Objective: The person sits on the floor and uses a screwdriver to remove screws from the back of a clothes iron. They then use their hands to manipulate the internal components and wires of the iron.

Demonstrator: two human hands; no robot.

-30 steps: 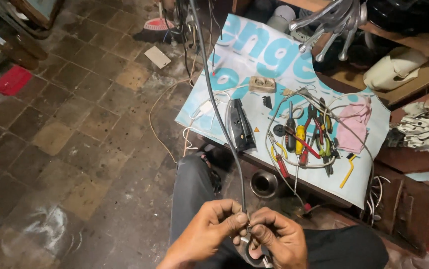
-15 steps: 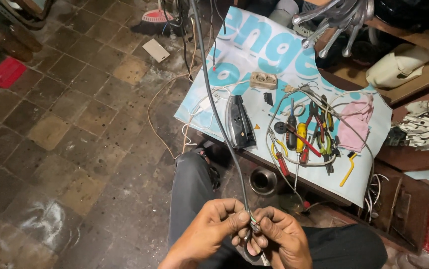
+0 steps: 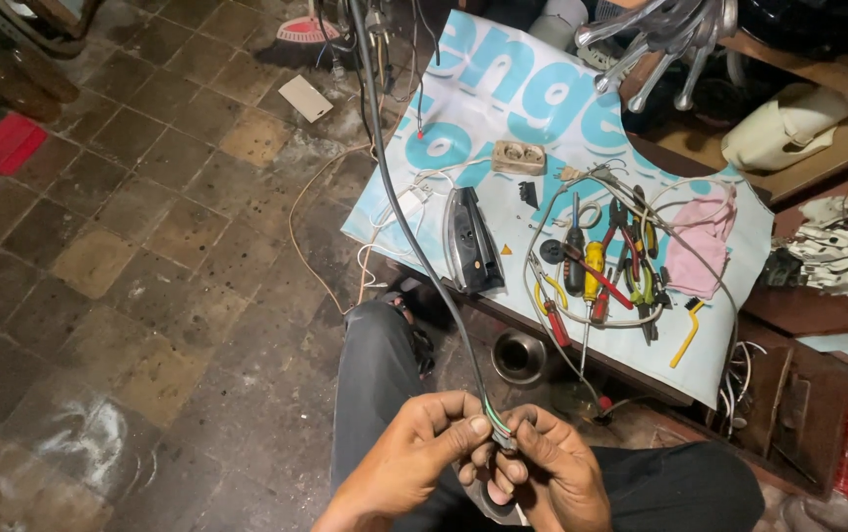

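A long dark cable runs from the top of the view down into my lap. My left hand pinches its lower end, where thin coloured wires stick out of the sheath. My right hand grips those bared wire ends from the other side, fingers closed around them. Both hands meet just above my dark trousers.
A low bench under a blue-and-white printed sheet carries a dark clothes iron, a socket block, a pile of pliers and screwdrivers and a pink cloth. A small metal bowl sits on the tiled floor.
The view has shifted slightly. My hands stay together at the cable end, with fingers shifting a little on the wires.
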